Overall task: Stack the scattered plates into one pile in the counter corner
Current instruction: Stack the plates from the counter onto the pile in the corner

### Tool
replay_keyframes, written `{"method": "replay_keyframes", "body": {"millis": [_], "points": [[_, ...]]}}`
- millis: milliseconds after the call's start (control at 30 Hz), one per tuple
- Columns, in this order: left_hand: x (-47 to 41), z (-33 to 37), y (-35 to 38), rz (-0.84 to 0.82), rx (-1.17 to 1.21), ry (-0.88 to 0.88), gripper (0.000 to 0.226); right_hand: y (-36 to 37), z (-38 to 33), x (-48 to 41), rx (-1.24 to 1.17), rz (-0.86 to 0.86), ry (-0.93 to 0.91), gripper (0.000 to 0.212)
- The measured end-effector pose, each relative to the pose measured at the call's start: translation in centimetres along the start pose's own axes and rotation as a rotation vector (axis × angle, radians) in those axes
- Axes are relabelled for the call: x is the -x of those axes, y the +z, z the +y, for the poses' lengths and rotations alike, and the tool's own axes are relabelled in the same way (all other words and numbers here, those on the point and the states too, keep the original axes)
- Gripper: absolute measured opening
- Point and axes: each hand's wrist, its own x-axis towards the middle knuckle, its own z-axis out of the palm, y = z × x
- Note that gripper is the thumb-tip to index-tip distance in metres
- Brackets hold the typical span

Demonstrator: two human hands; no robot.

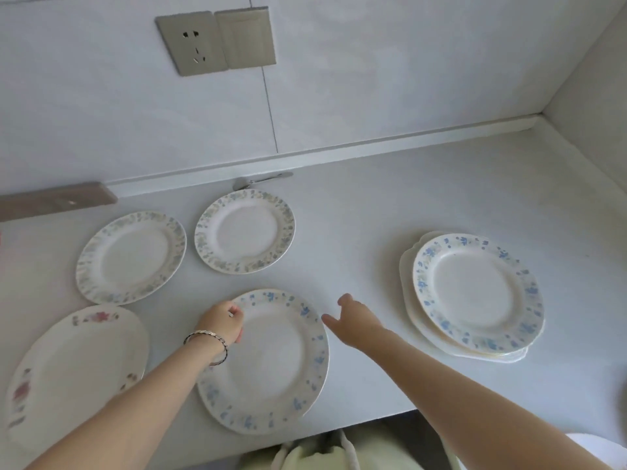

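Left hand [224, 322] pinches the rim of a round white china plate with blue flowers [271, 364] at the white counter [373, 215] front. Right hand [353, 320], fingers spread, nears its opposite rim. Next, probably: lift it onto the small pile of plates [475, 293] nearer the corner.

Wall socket [190, 45], switch [246, 37], metal utensil [261, 180], wooden board [57, 200]

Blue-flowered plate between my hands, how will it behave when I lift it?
The blue-flowered plate looks like glazed ceramic: probably rigid, breakable if dropped. Its glossy rim, where the left hand curls, may be slippery. It lies flat on the counter, so it should slide, not roll.
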Motion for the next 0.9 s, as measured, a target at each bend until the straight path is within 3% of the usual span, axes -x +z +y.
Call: {"method": "replay_keyframes", "body": {"millis": [67,167,433,667,900], "points": [[-0.1,-1.8,-0.9,0.007,0.038,-0.04,0.03,2.0,-1.3,-0.8,-0.223,-0.086,0.118,0.048],[0.2,-3.5,-1.7,0.005,0.093,-0.079,0.028,4.4,-1.5,-1.7,-0.389,-0.109,0.186,0.015],[-0.3,-4.3,-1.5,0.019,0.169,-0.085,0.028,1.9,0.3,-1.0,-0.7,0.043,0.11,0.02],[-1.2,0.3,0.5,-0.026,0.132,0.02,0.031,-7.4,6.6,3.3,-1.055,0.415,0.1,0.021],[-0.4,6.4,4.6,-0.196,-0.01,0.145,0.024,-12.0,16.0,7.3,-1.447,0.769,0.236,0.022]]}}
